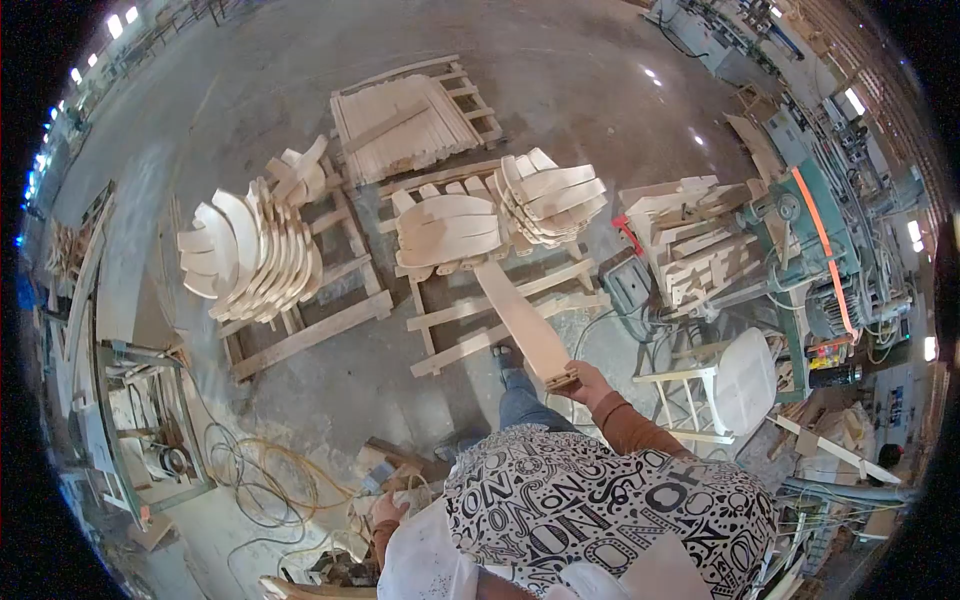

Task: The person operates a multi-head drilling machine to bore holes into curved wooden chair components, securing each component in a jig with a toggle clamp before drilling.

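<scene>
My right hand [588, 384] is closed around the near end of a long, pale wooden board [524, 328]. The board slants away from me, its far end close to a stack of curved wooden pieces [448, 232] on a pallet. Low in the view, my left hand [388, 508] hangs beside my apron, small and partly shaded. Its fingers look loosely apart, with nothing visible in them. Just beyond it on the floor lies some scrap wood with a bluish block [380, 474].
More curved pieces are stacked at left [250, 250] and right [550, 195]. Flat slats [405, 125] lie on a far pallet [470, 95]. A white chair [742, 385] and a green machine [800, 240] stand at right. Hoses [265, 475] coil on the floor at left.
</scene>
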{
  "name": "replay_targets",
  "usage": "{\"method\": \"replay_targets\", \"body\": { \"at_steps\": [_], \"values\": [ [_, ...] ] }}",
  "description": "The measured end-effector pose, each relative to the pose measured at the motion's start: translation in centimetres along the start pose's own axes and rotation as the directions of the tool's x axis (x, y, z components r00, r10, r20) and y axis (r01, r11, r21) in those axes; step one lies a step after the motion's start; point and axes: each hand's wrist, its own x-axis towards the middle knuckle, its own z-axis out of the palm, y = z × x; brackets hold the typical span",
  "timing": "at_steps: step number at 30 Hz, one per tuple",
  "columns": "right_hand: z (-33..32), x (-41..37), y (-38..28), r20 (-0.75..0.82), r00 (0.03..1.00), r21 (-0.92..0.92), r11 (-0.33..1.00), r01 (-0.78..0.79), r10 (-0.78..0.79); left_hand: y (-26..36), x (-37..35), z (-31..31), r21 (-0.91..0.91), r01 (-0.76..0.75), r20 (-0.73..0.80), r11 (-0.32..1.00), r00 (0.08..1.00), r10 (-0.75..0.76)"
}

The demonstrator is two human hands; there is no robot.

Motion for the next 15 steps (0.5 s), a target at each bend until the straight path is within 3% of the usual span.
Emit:
{"method": "replay_targets", "body": {
  "at_steps": [1,3,6,10,15],
  "values": [
    [0.2,0.9,-1.4,0.002,1.000,0.009,1.000,0.002,-0.002,1.0,0.4,-0.1,0.008,-0.004,-0.002,1.000,1.000,0.004],
    [0.5,3.3,-4.6,0.099,0.995,0.116,0.993,-0.004,-0.007,3.9,1.8,-0.5,-0.157,0.160,0.049,0.975,0.987,-0.154],
    [1.5,6.9,-10.2,0.145,0.989,0.149,0.989,0.010,-0.032,9.7,3.7,-1.7,-0.264,0.261,0.048,0.929,0.965,-0.257],
    [3.6,13.6,-17.6,0.150,0.988,0.212,0.977,0.008,-0.040,16.2,7.0,-2.5,-0.438,0.225,0.056,0.870,0.973,-0.224],
    [9.7,21.3,-26.4,0.170,0.960,0.328,0.931,0.159,-0.224,25.3,8.1,-2.5,-0.714,0.148,0.052,0.684,0.986,-0.158]
  ]
}}
